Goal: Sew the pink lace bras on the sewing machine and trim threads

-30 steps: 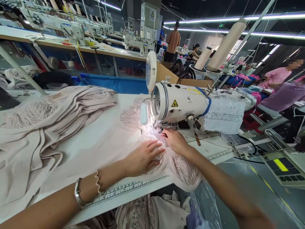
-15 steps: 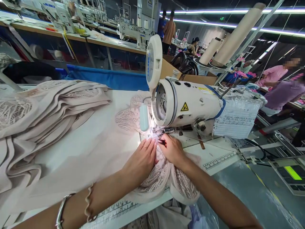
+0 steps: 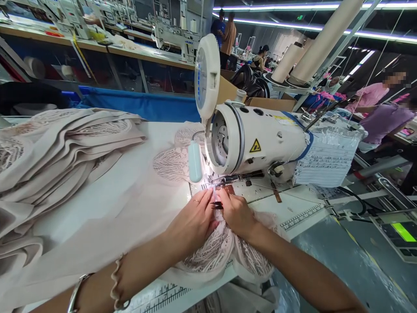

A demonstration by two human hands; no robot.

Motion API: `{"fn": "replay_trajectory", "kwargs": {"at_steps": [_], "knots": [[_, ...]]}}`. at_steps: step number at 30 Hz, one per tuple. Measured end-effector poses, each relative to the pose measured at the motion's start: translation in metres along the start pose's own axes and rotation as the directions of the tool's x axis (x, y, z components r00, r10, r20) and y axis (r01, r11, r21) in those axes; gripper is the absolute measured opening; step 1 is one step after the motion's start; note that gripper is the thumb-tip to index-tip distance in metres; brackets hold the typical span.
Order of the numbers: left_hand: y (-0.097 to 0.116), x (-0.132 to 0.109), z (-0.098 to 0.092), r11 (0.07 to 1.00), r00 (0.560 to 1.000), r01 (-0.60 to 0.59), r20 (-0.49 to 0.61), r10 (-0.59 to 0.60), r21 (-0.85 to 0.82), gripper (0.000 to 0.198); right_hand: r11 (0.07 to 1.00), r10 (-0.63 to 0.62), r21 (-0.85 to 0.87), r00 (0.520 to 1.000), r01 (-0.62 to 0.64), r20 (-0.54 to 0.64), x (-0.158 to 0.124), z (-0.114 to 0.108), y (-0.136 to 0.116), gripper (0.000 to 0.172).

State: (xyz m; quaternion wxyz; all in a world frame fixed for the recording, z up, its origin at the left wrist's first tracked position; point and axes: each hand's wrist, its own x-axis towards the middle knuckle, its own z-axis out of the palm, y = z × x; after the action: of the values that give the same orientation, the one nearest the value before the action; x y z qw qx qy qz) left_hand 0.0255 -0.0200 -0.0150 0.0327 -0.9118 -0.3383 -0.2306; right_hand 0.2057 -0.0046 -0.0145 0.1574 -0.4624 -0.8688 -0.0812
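Observation:
Pale pink lace fabric (image 3: 208, 256) lies bunched on the sewing table, partly under both hands and reaching up to the needle area of a white sewing machine (image 3: 270, 134). My left hand (image 3: 192, 219) is closed on the fabric, fingertips just in front of the lit presser foot. Close beside it, my right hand (image 3: 237, 213) is closed around small thread snips (image 3: 216, 205). Their dark pointed blades stick out leftward toward my left fingers; the handle is hidden in the palm. Thumb and forefinger of that hand are also at the fabric's edge.
A stack of pink lace pieces (image 3: 74, 148) lies at left. A pale green lamp (image 3: 194, 163) hangs by the needle. Thread cones (image 3: 321, 48) stand behind the machine, and a handwritten sheet (image 3: 327, 156) hangs at its right. Several people are in the background.
Both hands have drawn slightly back from the presser foot, with the fabric between them. The snips' blades now show more clearly, pointing left. The view has shifted a little.

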Motion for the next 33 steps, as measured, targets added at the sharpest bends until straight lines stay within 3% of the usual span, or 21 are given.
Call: {"fn": "replay_trajectory", "kwargs": {"at_steps": [5,11,15,23,30,33], "knots": [[-0.004,0.001,-0.001,0.998,0.997,0.006,0.074,-0.001,-0.066,0.028,0.999,-0.007,0.037,0.997,0.004,0.083,0.003,-0.008,-0.002,0.026],[-0.009,-0.001,0.001,0.998,0.999,0.024,0.027,-0.022,-0.055,0.053,0.999,0.014,0.042,0.987,-0.021,0.160,0.004,-0.007,-0.001,0.040],[-0.010,-0.002,0.001,1.000,0.999,0.022,0.036,-0.021,-0.011,0.058,0.999,0.036,0.031,0.980,-0.043,0.196,0.006,-0.007,0.000,0.048],[-0.008,-0.003,-0.002,0.992,0.999,0.042,0.023,-0.045,0.117,0.056,0.994,0.042,0.088,0.981,-0.060,0.189,0.006,-0.007,0.001,0.050],[-0.012,-0.002,-0.001,0.992,0.998,0.044,0.032,-0.048,0.116,0.056,0.990,0.077,0.094,0.955,-0.108,0.286,0.013,-0.014,-0.002,0.053],[-0.012,-0.001,-0.001,0.988,0.999,0.029,0.024,-0.033,0.149,0.055,0.983,0.135,0.075,0.935,-0.168,0.329,0.016,-0.019,-0.003,0.046]]}}
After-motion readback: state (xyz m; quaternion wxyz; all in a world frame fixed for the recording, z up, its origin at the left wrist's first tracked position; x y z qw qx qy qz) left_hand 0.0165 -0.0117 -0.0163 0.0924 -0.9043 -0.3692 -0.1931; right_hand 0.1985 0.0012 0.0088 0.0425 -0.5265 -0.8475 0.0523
